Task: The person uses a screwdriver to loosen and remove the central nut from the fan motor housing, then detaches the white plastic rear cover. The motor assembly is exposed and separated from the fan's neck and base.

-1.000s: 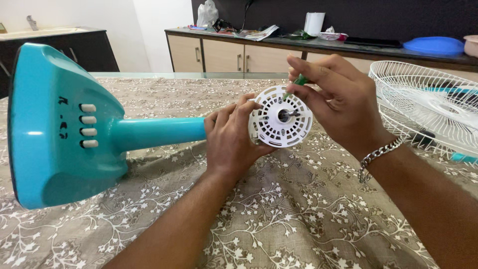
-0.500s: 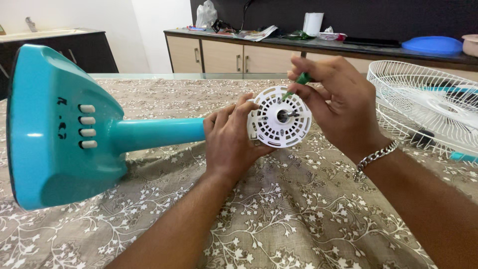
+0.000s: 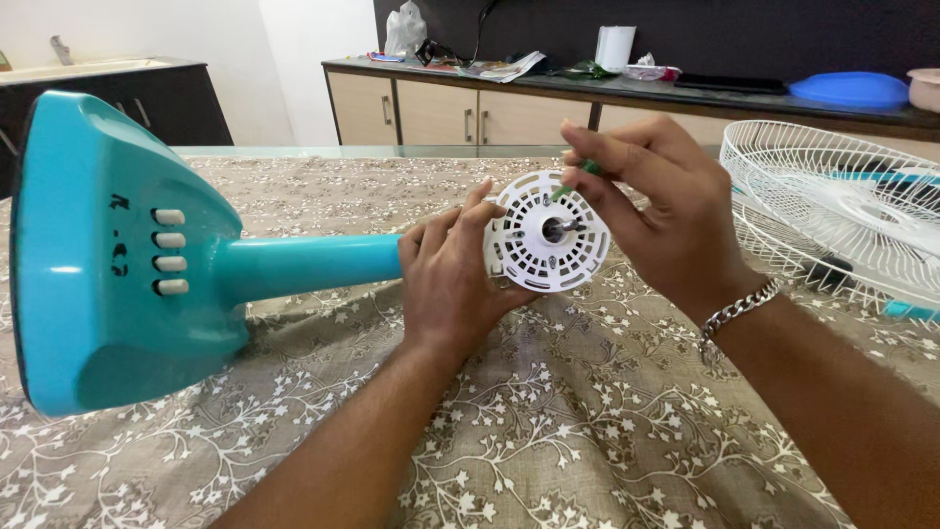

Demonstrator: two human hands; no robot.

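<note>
Fan (image 3: 196,264) lying sideways, base left, shaft facing camera.

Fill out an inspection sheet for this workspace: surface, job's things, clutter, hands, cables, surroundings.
Surface: table under a brown cloth with white flower print.
Job's things: teal fan lying on its side, base toward the left; white motor plate with a metal shaft at its centre; green screwdriver, its tip at the plate's top edge.
Clutter: white fan guard lying at the right of the table.
Hands: left hand holds the motor housing behind the plate; right hand pinches the screwdriver; chain bracelet on the right wrist.
Cables: nothing seen.
Surroundings: sideboard behind, carrying papers, a bag, a white roll and a blue lid.
</note>
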